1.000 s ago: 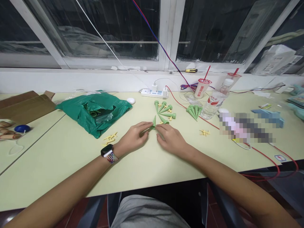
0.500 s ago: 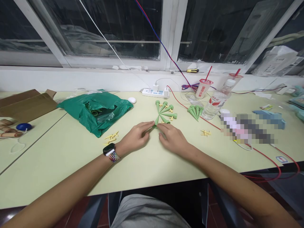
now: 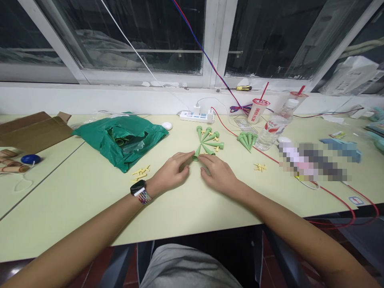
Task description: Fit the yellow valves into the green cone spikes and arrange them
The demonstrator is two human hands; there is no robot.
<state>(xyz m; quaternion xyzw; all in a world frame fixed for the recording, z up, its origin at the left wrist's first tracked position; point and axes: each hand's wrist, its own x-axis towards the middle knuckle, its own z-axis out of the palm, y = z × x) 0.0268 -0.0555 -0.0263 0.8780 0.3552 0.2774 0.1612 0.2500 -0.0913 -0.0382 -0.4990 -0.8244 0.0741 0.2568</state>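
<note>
My left hand (image 3: 171, 173) and my right hand (image 3: 217, 173) rest on the pale table (image 3: 90, 196), fingertips meeting on a green plastic cone (image 3: 197, 153). Both hands pinch this cone between thumb and fingers. The cone lies at the near end of a fan of several green cones (image 3: 208, 140) with small yellow pieces among them. A smartwatch sits on my left wrist (image 3: 138, 188).
A green plastic bag (image 3: 120, 138) lies open to the left, with yellow pegs (image 3: 141, 173) beside it. Another cone pile (image 3: 246, 140), more yellow pegs (image 3: 259, 167), a power strip (image 3: 195, 117), a cup (image 3: 257, 111), a bottle (image 3: 274, 125) and a red cable (image 3: 324, 192) lie right. Cardboard (image 3: 33, 128) is far left.
The cone between my fingertips has tipped from upright to lying towards the fan. Both hands stay nearly in place.
</note>
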